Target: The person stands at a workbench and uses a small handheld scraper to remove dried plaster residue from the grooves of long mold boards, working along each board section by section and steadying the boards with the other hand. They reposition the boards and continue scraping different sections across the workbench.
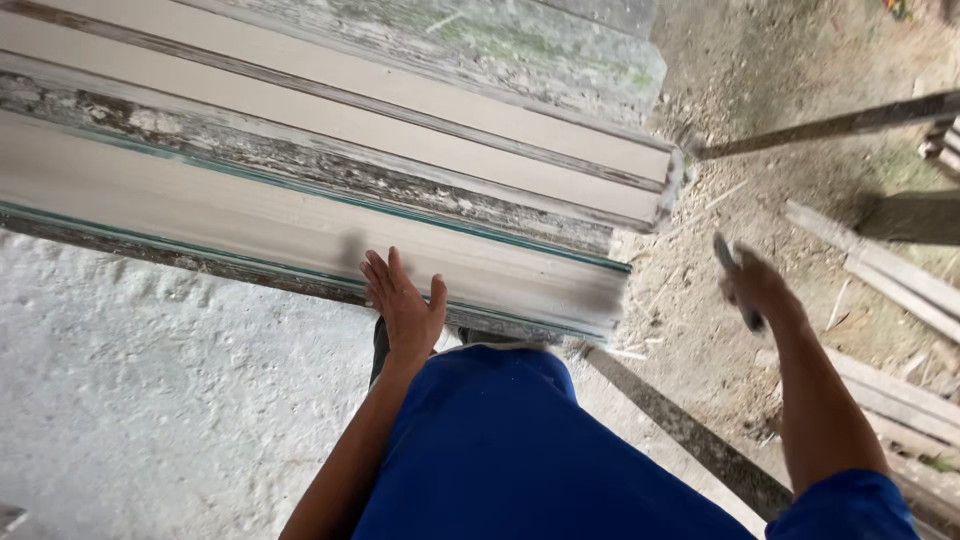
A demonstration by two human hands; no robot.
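The left hand (405, 305) has its fingers (378, 272) spread out flat and released, pressed against the lower edge of the stack of long pale wooden boards with weathered, grey, flaking edges (330, 170), which lies on its side across the upper left of the view and ends near the middle right. The right hand (758, 287) is clenched around a slim dark tool handle (735, 280), blurred, so its kind cannot be told; it is held out to the right, well apart from the boards, above the sandy ground strewn with wood chips (790, 70). Below the left hand lies a rough whitish concrete floor (150, 400). Loose grey wooden planks (880, 270) lie on the ground to the right, and the person's blue shirt (500, 450) fills the lower middle
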